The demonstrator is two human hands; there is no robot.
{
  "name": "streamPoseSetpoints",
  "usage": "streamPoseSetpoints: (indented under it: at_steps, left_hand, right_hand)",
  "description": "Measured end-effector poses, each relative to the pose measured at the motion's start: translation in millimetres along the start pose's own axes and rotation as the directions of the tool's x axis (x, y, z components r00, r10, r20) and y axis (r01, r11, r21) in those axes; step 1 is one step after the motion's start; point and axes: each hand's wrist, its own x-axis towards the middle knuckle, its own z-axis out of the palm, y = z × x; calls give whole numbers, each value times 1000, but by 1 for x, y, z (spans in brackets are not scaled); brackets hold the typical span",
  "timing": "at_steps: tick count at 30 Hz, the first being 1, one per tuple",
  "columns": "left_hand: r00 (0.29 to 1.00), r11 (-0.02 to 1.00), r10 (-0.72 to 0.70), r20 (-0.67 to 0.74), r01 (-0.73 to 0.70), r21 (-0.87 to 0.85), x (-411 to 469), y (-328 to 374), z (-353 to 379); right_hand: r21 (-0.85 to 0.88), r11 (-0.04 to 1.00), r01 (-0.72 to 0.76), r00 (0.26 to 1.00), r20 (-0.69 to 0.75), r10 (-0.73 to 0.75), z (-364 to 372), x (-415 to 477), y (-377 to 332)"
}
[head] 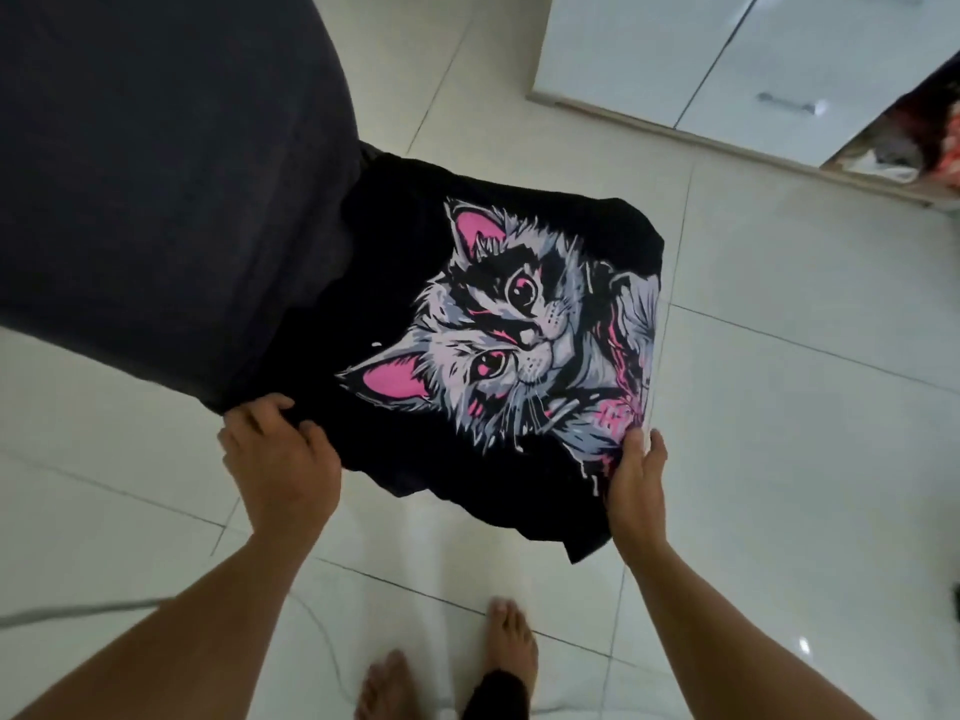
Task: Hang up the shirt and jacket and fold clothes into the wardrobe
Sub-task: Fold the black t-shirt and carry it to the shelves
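Note:
A black T-shirt (395, 241) with a pink and grey cat print is held flat above the floor in the middle of the view. My left hand (278, 459) grips its near left edge, fingers curled over the fabric. At the near right corner my right hand (636, 480) holds the cloth, thumb on top by the print. Part of the shirt hangs down between my hands. The shirt's far left end rests against a dark grey bed (156, 174).
The white wardrobe (727, 59) with drawer handles stands at the top right; an open section at its right end shows colourful clothes (935, 142). Glossy white floor tiles (779, 407) lie all around. My bare feet (447, 667) are below.

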Motion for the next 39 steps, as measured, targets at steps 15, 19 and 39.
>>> streamPoseSetpoints:
  at_steps: [15, 19, 39]
  left_hand:
    - [716, 704, -563, 412, 677, -214, 9, 1, -27]
    - [705, 731, -530, 472, 662, -168, 16, -12, -40]
    - [702, 720, -331, 631, 620, -312, 43, -29, -72]
  right_hand:
    - [-551, 633, 543, 839, 325, -437, -21, -63, 52]
    - [-650, 637, 415, 898, 178, -403, 7, -76, 42]
    - [-699, 688, 195, 931, -89, -354, 36, -89, 34]
